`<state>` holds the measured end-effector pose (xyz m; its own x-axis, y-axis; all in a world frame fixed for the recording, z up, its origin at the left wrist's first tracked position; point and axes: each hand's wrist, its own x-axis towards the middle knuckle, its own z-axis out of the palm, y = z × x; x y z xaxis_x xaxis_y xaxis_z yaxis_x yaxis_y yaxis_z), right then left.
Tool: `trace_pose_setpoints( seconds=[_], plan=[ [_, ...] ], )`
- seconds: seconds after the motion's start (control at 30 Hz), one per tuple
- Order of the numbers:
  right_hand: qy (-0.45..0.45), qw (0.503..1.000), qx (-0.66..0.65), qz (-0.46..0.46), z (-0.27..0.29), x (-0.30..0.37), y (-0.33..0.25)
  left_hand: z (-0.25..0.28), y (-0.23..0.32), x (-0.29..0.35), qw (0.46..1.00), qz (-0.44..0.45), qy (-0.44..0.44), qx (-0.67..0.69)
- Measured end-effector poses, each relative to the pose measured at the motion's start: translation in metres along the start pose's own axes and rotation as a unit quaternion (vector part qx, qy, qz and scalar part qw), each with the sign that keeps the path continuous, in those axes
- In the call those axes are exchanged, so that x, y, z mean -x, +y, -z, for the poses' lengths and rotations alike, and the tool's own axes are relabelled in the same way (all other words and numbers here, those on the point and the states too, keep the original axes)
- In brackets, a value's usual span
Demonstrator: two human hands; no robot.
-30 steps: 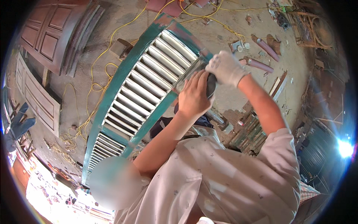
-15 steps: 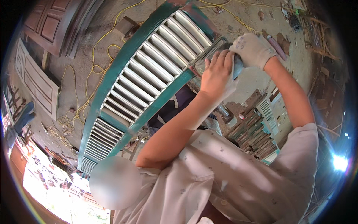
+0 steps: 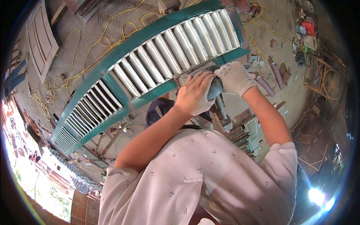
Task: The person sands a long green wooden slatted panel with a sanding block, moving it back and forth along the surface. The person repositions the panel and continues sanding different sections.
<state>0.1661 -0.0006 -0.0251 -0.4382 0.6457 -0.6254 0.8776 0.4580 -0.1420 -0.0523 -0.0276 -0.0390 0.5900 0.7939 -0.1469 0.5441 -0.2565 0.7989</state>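
Head view: one grey-brown floor [image 3: 279, 17], rough and littered, extends across the cluttered workshop. Strong daylight enters at the lower left, and two bright spots of light [image 3: 316, 195] show at the lower right. One pale, patterned shirt [image 3: 180, 176] on the person occupies the lower middle.

One green louvred shutter [image 3: 116, 90] runs diagonally from lower left to upper right. It has three slatted sections; the slats are pale with a sheen, too dense in the smallest section to count. Its means of support is mostly hidden.

One pale panelled door [image 3: 41, 43] is noted at the upper left. One pale louvred shutter [image 3: 253, 131] lies at the right, beside wooden strips [image 3: 238, 135] whose number cannot be told. Yellow cords [image 3: 107, 43] loop over the floor, tangled beyond counting.

Two hands are at work. The left hand [image 3: 195, 92], fingers bare, has its grip clamped over one dark hand tool [image 3: 215, 89]; the right hand [image 3: 235, 78], white-gloved, has its grip curled onto the tool's right side. The tool sits at the green shutter's near rail, alongside the largest slatted section.

Two reddish tubes [image 3: 277, 75] lie on the floor at the right; one red packet [image 3: 308, 28] lies farther up.
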Motion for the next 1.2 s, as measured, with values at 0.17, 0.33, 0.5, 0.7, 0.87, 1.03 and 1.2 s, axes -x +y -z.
trace_pose_setpoints(
  seconds=[0.17, 0.33, 0.5, 0.7, 0.87, 1.03, 1.2],
  plan=[
    [0.02, 0.999, -0.03, 0.018, -0.004, -0.022, -0.066, 0.038, -0.029, 0.051, 1.0, 0.004, 0.009, 0.004],
    [-0.006, 0.999, -0.044, 0.021, 0.002, -0.036, -0.104, 0.057, -0.051, 0.079, 1.0, -0.007, 0.001, -0.016],
    [0.054, 0.997, -0.045, 0.019, -0.006, -0.02, -0.065, 0.033, -0.031, 0.048, 0.999, -0.022, 0.028, -0.015],
    [0.034, 0.999, -0.02, 0.01, -0.001, 0.002, 0.004, -0.002, 0.001, -0.007, 0.999, -0.022, 0.021, -0.015],
    [0.034, 0.999, -0.021, -0.002, -0.014, 0.024, 0.074, -0.04, 0.031, -0.056, 0.999, -0.035, 0.017, 0.002],
    [-0.02, 0.998, 0.034, -0.04, -0.001, 0.042, 0.128, -0.071, 0.058, -0.104, 0.999, -0.04, 0.008, 0.021],
    [0.028, 0.996, 0.06, -0.067, -0.012, 0.053, 0.169, -0.103, 0.08, -0.145, 0.999, -0.037, -0.023, 0.031]
  ],
)
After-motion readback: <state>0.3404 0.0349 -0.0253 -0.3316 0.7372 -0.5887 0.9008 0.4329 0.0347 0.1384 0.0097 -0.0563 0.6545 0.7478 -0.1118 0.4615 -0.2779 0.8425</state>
